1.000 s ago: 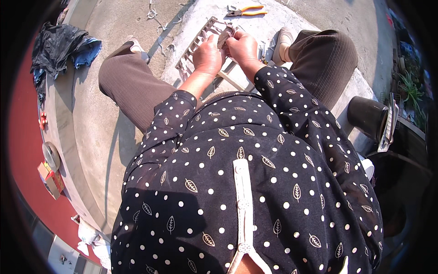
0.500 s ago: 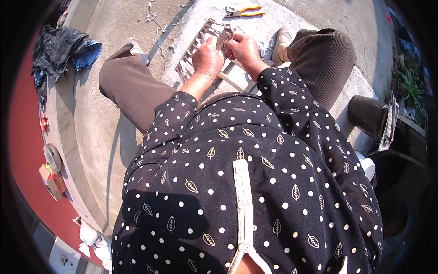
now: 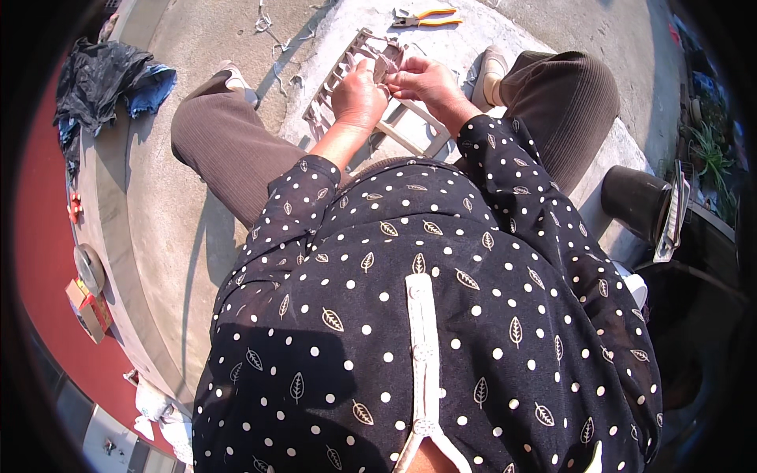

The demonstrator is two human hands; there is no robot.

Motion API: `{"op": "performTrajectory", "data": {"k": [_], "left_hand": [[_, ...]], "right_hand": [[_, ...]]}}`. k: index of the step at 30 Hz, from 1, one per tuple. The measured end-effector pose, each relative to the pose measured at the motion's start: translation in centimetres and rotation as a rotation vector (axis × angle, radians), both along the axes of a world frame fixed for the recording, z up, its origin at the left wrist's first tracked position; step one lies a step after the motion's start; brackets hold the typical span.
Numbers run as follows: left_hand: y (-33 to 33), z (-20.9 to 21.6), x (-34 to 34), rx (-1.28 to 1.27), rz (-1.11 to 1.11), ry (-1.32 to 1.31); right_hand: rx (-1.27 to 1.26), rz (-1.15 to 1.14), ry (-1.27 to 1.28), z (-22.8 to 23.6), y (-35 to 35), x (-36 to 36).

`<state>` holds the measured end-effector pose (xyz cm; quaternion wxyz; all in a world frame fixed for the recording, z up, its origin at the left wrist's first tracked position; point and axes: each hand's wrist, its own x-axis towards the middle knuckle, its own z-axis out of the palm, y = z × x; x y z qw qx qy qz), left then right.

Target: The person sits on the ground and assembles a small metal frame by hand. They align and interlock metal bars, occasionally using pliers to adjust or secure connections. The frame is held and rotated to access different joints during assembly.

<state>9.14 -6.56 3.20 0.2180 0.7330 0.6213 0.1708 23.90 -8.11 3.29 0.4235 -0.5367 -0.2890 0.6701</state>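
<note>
I sit with knees spread over a concrete slab. A pale plastic slatted frame [image 3: 339,83] lies tilted between my feet. My left hand [image 3: 359,98] rests on the frame's upper part and grips it. My right hand [image 3: 426,79] pinches a small grey piece [image 3: 384,67] at the frame's top edge, right next to the fingers of my left hand. Both hands touch there. Orange-handled pliers [image 3: 426,17] lie on the slab beyond the frame, out of either hand.
A dark bundle of cloth with blue fabric [image 3: 106,79] lies at the far left. Bits of wire [image 3: 264,24] are scattered on the ground at the top. A black bucket [image 3: 635,201] stands at my right, with plants [image 3: 710,158] behind it. Small boxes [image 3: 87,307] sit at the lower left.
My right hand has shifted a little right and opened outward from the left hand, its fingers now pinching the small piece at the frame's top. My left hand stays almost in place.
</note>
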Motion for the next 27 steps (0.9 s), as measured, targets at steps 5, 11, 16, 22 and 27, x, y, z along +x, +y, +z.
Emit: {"op": "performTrajectory", "data": {"k": [5,11,16,22,27], "left_hand": [[-0.1,0.0,0.1,-0.007,-0.014,-0.019],[0.0,-0.2,0.0,-0.025,-0.015,0.026],[-0.1,-0.1,-0.1,-0.024,-0.02,0.013],[0.1,-0.6,-0.2,-0.065,0.029,-0.057],[0.0,-0.2,-0.4,-0.039,0.003,-0.043]], "right_hand": [[-0.052,-0.01,-0.015,-1.0,0.2,0.0],[-0.104,0.029,0.096,-1.4,0.2,0.4],[-0.12,0.039,0.012,-1.4,0.4,0.3],[-0.088,0.023,0.064,-1.4,-0.2,0.3],[-0.098,0.037,-0.068,-0.9,0.2,-0.1]]}}
